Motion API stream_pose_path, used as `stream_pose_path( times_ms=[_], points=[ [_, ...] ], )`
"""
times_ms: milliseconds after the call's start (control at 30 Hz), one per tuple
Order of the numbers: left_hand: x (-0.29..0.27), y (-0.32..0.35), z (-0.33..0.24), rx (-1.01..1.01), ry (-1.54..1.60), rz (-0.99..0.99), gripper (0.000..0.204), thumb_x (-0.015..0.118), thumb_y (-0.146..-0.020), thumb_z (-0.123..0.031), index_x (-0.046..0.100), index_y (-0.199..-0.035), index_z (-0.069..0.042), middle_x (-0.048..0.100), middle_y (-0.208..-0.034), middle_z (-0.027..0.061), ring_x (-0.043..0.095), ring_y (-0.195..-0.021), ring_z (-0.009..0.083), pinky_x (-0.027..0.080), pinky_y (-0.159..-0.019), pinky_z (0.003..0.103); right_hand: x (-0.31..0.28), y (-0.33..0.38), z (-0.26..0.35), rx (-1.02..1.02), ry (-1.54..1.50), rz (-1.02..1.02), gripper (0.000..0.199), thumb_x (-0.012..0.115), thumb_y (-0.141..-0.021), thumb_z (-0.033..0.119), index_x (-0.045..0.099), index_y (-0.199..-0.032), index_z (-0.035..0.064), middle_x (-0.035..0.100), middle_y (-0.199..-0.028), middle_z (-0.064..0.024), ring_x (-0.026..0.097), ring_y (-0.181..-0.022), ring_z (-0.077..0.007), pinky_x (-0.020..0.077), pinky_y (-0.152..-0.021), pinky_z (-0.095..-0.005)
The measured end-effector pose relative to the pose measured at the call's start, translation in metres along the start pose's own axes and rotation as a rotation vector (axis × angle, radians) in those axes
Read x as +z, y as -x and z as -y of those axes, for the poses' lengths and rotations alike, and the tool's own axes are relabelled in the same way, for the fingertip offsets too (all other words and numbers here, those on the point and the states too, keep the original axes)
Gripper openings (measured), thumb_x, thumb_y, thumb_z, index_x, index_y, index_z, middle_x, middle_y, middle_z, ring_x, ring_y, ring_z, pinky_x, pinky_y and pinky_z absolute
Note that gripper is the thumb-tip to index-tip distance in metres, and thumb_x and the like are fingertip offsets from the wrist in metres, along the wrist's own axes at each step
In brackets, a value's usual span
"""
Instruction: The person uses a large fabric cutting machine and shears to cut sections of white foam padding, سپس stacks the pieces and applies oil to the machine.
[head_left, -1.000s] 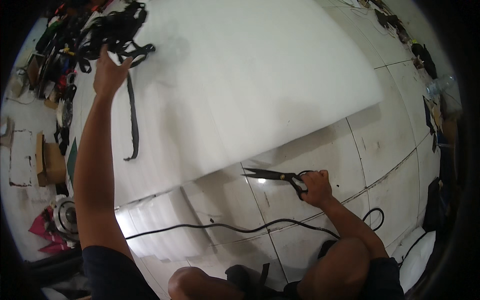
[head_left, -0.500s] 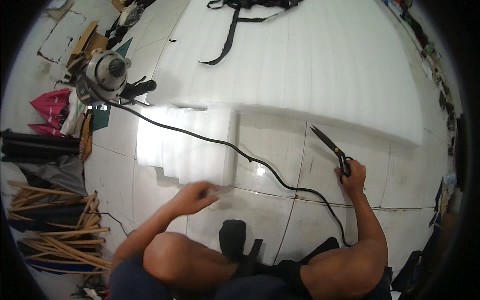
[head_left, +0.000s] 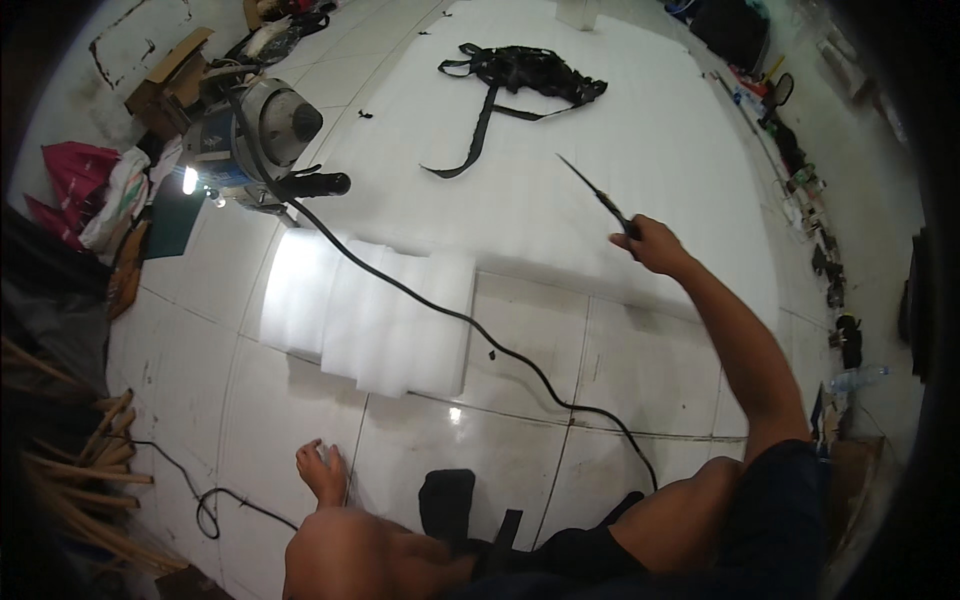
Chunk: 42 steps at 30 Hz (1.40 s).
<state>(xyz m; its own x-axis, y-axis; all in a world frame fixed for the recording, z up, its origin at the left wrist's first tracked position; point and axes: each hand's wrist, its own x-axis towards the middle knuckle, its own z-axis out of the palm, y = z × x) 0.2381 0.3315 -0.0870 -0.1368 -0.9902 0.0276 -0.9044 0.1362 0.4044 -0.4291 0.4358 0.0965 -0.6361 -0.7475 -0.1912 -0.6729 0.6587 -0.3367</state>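
The tiled floor [head_left: 640, 370] lies bare between the stack of white foam pieces [head_left: 370, 315] and the near edge of the big white foam sheet [head_left: 620, 130], so a hand could pass there toward the right. A black power cable [head_left: 470, 325] crosses that stack and runs on over the tiles, barring a low sweep from left to right. The electric cutting machine [head_left: 255, 135] stands at the sheet's left edge, with clutter behind it. Black straps [head_left: 510, 80] lie toward the sheet's far edge; its middle is open. Wooden sticks [head_left: 70, 470] crowd the floor's left side.
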Motion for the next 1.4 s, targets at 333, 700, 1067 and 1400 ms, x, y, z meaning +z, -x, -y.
stream_pose_path(
  times_ms=[333, 700, 1067, 1400],
  points=[
    [0.056, -0.013, -0.029, -0.082, -0.217, -0.223, 0.046, 0.059, -0.090, -0.025, 0.047, -0.127, -0.001, 0.039, -0.134, 0.0215, 0.035, -0.128, 0.0386, 0.027, -0.109, 0.053, 0.096, -0.118, 0.171, -0.228, -0.213, -0.274, 0.026, 0.067, -0.079, 0.016, 0.059, -0.099, 0.0021, 0.067, -0.094, -0.0219, 0.064, -0.091, -0.0405, 0.0501, -0.081, -0.0473],
    [0.061, -0.016, -0.032, -0.079, -0.269, -0.178, 0.049, 0.053, -0.089, -0.026, 0.039, -0.130, -0.003, 0.030, -0.138, 0.0214, 0.028, -0.132, 0.0422, 0.025, -0.108, 0.058, 0.117, -0.228, 0.211, -0.204, 0.062, -0.190, 0.025, 0.066, -0.079, 0.009, 0.055, -0.102, 0.0050, 0.068, -0.091, -0.0204, 0.064, -0.089, -0.0415, 0.0503, -0.077, -0.0488],
    [0.052, -0.025, -0.040, -0.015, -0.348, -0.411, 0.039, 0.061, -0.083, -0.019, 0.050, -0.118, -0.005, 0.045, -0.124, 0.0190, 0.044, -0.120, 0.0396, 0.034, -0.104, 0.052, -0.146, -0.274, 0.165, 0.078, 0.318, -0.613, 0.024, 0.058, -0.089, 0.020, 0.055, -0.111, 0.0101, 0.069, -0.102, -0.0167, 0.065, -0.100, -0.0374, 0.0498, -0.083, -0.0507],
    [-0.037, -0.044, -0.018, -0.215, 0.060, 0.052, 0.027, 0.067, -0.076, -0.004, 0.056, -0.101, -0.002, 0.052, -0.110, 0.0168, 0.052, -0.107, 0.0357, 0.041, -0.097, 0.044, 0.000, -0.276, 0.032, 0.011, 0.228, -0.255, 0.048, 0.074, -0.081, 0.046, 0.057, -0.102, 0.0069, 0.068, -0.088, -0.0143, 0.066, -0.087, -0.0340, 0.0510, -0.075, -0.0462]
  ],
)
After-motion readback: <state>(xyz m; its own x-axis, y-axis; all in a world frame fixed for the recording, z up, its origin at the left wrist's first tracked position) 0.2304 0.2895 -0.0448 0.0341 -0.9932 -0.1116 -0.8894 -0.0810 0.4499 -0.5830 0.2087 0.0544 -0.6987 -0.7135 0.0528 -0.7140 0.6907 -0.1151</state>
